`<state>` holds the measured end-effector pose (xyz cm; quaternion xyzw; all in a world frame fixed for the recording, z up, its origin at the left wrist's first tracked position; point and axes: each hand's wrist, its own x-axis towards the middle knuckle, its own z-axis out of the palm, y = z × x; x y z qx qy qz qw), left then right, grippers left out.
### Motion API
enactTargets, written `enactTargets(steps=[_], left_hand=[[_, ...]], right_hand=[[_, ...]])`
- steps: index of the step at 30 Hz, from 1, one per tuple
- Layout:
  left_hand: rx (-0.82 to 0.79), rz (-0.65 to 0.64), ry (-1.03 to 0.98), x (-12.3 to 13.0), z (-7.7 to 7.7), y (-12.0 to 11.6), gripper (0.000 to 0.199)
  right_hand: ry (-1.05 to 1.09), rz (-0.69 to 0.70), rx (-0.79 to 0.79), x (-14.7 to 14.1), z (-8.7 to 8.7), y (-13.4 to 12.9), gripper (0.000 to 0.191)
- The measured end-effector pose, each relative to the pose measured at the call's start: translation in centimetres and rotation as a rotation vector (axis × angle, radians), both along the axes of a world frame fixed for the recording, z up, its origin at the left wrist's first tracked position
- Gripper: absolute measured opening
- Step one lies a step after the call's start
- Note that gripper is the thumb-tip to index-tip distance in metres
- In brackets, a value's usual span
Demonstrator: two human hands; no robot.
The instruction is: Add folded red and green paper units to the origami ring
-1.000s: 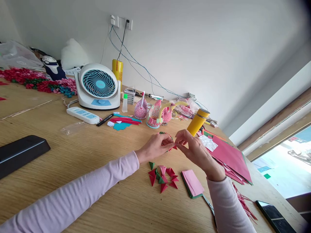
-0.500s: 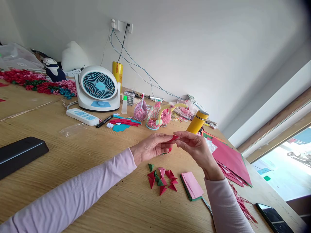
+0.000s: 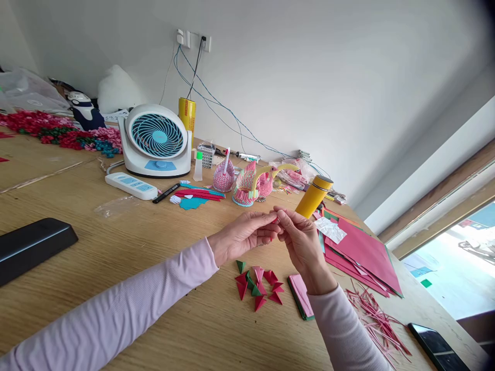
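My left hand [image 3: 245,230] and my right hand [image 3: 296,234] meet above the table, both pinching one small piece of folded red paper [image 3: 276,220]. Fingers cover most of that piece. Below them lies a loose group of red, pink and green folded paper triangles [image 3: 260,288]. Beside it, partly behind my right forearm, sits a stack of pink and green paper slips [image 3: 299,294]. Folded-paper swans [image 3: 247,185] stand farther back.
A yellow tumbler [image 3: 314,197] and large red paper sheets [image 3: 367,252] are at the right. Thin paper strips [image 3: 377,317] and a phone [image 3: 435,342] lie nearer. A white fan [image 3: 157,141], a power strip [image 3: 130,186] and a black case [image 3: 36,247] occupy the left side.
My right hand has shifted left and closed in against my left fingertips, covering more of the red paper. My right forearm now hides the scissors and part of the paper stack.
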<state>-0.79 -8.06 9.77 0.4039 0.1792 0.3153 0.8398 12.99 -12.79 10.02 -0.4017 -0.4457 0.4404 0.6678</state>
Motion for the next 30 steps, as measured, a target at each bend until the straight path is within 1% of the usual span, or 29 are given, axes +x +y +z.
enactTargets(steps=[2,4,6,9,11,13,15,18,23,30], left_hand=[[0.135,0.056,0.033,0.1,-0.1,-0.1,0.028],[0.353,0.203,0.063,0.1,-0.2,-0.3,0.030],[0.660,0.388,0.115,0.0,-0.3,-0.4,0.024],[1.124,0.617,0.236,-0.1,-0.5,-0.4,0.009],[1.343,0.738,0.298,-0.1,-0.8,-0.3,0.004],[1.488,0.809,0.324,-0.2,-1.1,-0.1,0.005],[1.580,0.843,0.331,-0.2,-1.4,0.1,0.007],[1.643,0.873,0.330,-0.2,-1.5,0.2,0.007],[1.668,0.887,0.320,-0.2,-1.4,0.1,0.005],[1.676,0.897,0.320,-0.2,-1.4,0.1,0.006]], right_hand=[[0.114,0.009,-0.024,-0.2,0.1,0.0,0.025],[0.239,0.017,-0.049,-0.1,0.1,0.1,0.025],[0.373,0.057,-0.092,0.0,0.2,0.2,0.023],[0.562,0.197,-0.180,0.1,0.1,0.3,0.017],[0.658,0.278,-0.231,0.1,0.0,0.2,0.012],[0.722,0.320,-0.255,0.0,0.1,0.1,0.008],[0.760,0.332,-0.264,-0.2,0.2,-0.1,0.006],[0.783,0.315,-0.280,-0.6,0.6,-0.4,0.005],[0.815,0.304,-0.282,-1.0,0.9,-0.7,0.007],[0.835,0.342,-0.269,-1.0,0.5,-0.6,0.006]])
